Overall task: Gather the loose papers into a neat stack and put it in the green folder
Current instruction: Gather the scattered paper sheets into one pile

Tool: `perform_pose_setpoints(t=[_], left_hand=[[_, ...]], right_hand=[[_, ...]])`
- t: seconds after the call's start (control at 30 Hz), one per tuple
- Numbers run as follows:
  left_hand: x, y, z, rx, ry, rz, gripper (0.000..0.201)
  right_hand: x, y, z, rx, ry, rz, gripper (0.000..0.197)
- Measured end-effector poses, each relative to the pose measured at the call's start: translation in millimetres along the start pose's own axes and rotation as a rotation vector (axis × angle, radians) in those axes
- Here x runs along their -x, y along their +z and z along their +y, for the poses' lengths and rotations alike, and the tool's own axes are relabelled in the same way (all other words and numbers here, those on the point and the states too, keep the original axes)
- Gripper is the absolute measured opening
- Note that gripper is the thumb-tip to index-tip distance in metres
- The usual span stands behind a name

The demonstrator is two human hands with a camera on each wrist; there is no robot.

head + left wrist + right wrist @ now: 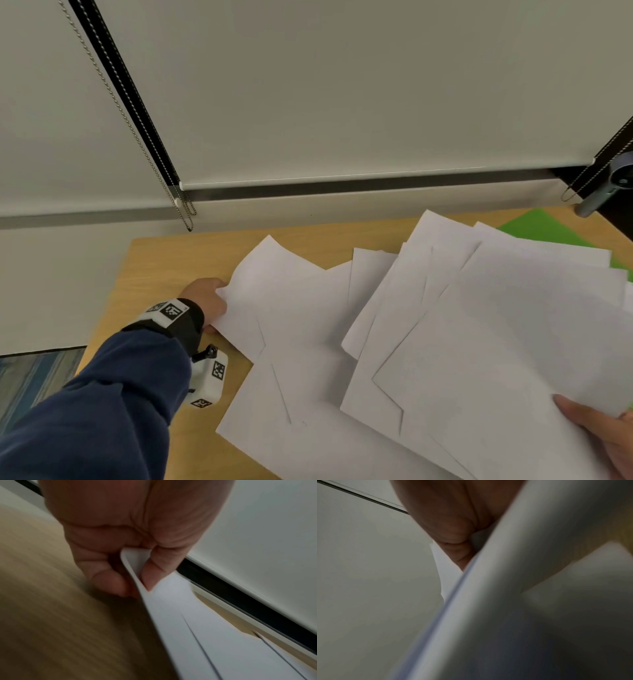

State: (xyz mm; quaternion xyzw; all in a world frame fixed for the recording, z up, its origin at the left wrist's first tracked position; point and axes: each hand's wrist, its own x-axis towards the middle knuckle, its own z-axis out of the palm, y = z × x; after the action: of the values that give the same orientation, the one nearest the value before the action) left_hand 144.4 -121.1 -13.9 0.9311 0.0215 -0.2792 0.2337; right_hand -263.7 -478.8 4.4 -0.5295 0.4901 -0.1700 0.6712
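Several loose white papers [428, 342] lie fanned over the right half of the wooden table [164, 267]. My left hand [209, 301] pinches the left edge of the leftmost sheet [281, 294], whose corner curls up; in the left wrist view the thumb and fingers [111, 580] clamp that paper edge [135, 561]. My right hand [603, 435], at the bottom right, grips a raised bundle of sheets [520, 342] with the thumb on top; the right wrist view shows the hand [453, 527] on the sheet edges [453, 588]. A corner of the green folder [541, 229] shows at the far right, mostly under the papers.
A white roller blind [342, 85] with bead chains [137, 137] hangs behind the table. A grey metal handle [606, 192] sticks out at the far right. Bare table wood lies left of the papers, with striped carpet [30, 380] beyond the left edge.
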Motion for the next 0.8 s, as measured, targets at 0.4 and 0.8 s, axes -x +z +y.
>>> perform_pose_setpoints(t=[0.4,0.8], left_hand=[[30,5,17,0.368,-0.058,-0.232,0.027],[51,13,-7,0.380,0.103,0.074,0.021]], right_hand=[[-27,-13,45,-0.015,0.075,0.013,0.039],[-33,-19,53,-0.063,0.055,-0.002,0.037]])
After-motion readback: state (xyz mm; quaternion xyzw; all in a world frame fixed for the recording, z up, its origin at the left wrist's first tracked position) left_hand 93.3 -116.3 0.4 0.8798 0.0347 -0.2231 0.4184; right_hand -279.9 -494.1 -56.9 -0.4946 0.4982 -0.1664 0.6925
